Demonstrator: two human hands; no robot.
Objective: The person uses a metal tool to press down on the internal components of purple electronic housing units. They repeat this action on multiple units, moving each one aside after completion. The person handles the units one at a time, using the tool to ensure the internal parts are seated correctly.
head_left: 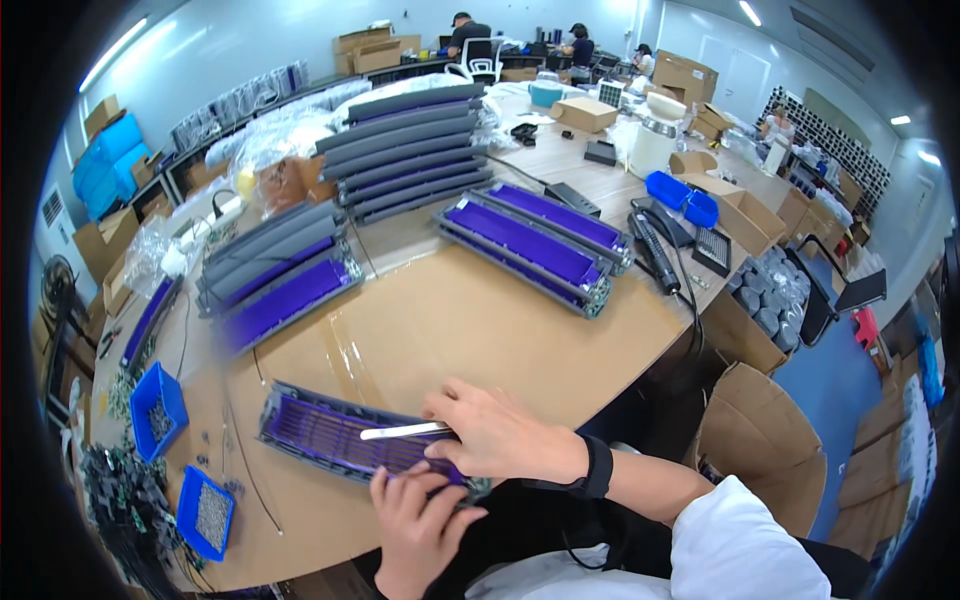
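Observation:
A long grey-framed housing (322, 424) with purple slats lies on the brown cardboard sheet in front of me, tilted down to the right. My right hand (490, 430) is closed over its right end and pinches slim silver tweezers (405, 431), whose rounded end points left above the slats. My left hand (422, 520) grips the housing's near right corner with bent fingers, the thumb just below my right hand. What lies under the fingertips is hidden.
Purple-and-grey housings (530, 245) lie at the far edge of the cardboard (440, 330), with more stacked (405, 150) behind. At left are a blue bin (158, 412), another bin (206, 512) of small screws, and dark cables (125, 500). A corded electric screwdriver (655, 255) lies right.

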